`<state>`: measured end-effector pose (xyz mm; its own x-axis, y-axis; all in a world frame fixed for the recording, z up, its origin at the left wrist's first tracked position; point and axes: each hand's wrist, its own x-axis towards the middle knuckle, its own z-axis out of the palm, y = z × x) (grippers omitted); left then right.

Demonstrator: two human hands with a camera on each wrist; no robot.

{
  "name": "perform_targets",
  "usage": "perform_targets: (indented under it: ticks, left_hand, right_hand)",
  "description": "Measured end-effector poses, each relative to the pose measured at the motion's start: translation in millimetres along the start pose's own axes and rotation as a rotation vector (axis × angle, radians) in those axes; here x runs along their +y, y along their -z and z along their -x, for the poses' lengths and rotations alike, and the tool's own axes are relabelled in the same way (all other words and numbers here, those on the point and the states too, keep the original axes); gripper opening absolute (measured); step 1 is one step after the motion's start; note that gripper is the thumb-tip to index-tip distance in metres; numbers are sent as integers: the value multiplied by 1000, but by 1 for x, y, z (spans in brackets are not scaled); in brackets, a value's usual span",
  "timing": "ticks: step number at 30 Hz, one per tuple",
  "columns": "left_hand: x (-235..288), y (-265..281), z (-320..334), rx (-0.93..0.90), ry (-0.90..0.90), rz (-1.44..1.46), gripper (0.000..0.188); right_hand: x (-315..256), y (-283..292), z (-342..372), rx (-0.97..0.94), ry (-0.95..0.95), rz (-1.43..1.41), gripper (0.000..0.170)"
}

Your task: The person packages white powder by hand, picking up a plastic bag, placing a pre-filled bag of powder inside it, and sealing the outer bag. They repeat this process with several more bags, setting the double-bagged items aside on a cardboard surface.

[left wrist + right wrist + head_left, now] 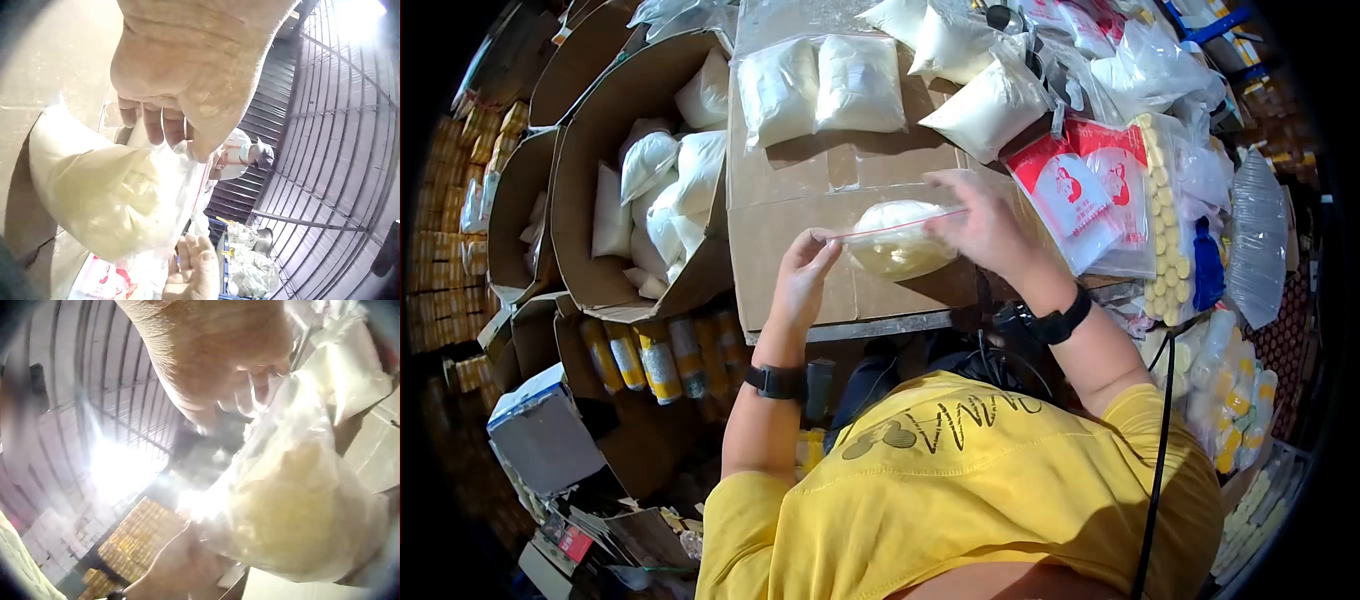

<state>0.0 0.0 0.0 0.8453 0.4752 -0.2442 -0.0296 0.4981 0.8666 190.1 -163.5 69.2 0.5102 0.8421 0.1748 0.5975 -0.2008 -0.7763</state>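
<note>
A clear zip bag of pale yellow powder [900, 255] rests on the cardboard-covered table, its red-lined top edge stretched toward the body. My left hand [802, 275] pinches the left end of that edge between thumb and fingers; the left wrist view shows the same hand [194, 69] above the bag [106, 187]. At the bag's other end is my right hand [990, 230], its fingers spread and slightly bent at the edge. In the right wrist view this hand [219, 362] is over the bag [300, 506], and whether it grips the plastic is unclear.
Two filled bags [860, 85] lie at the table's back, with another [990, 100] to their right. Red-and-white printed bags [1065, 190] lie on the right beside a pack of yellow sticks [1165, 220]. Left of the table, a large cardboard box [570, 200] holds more white bags.
</note>
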Motion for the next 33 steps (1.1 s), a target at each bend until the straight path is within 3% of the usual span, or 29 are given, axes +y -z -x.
perform_targets:
  ticks: [2,5,6,12,15,21,33]
  left_hand:
    - [-1,-4,-2,-4,14,31,9]
    - [6,-2,5,-11,-21,43,6]
    - [8,-2,6,-6,-28,-6,6]
    - [10,1,10,4,-50,-153,6]
    - [9,3,9,-13,-31,-182,6]
    - [6,4,4,-63,-31,-173,6]
    - [21,-1,1,-131,-67,-390,8]
  right_hand:
    - [-14,-10,-13,-161,124,202,35]
    - [-17,-37,-30,-504,-36,-29,27]
    - [-20,-42,-34,-519,-97,-18,22]
    - [-30,-52,-42,-578,2,160,20]
    - [-25,-58,-41,-564,-22,87,21]
    - [-33,-57,-45,-608,-185,79,22]
    - [-40,-57,-46,-578,-88,131,18]
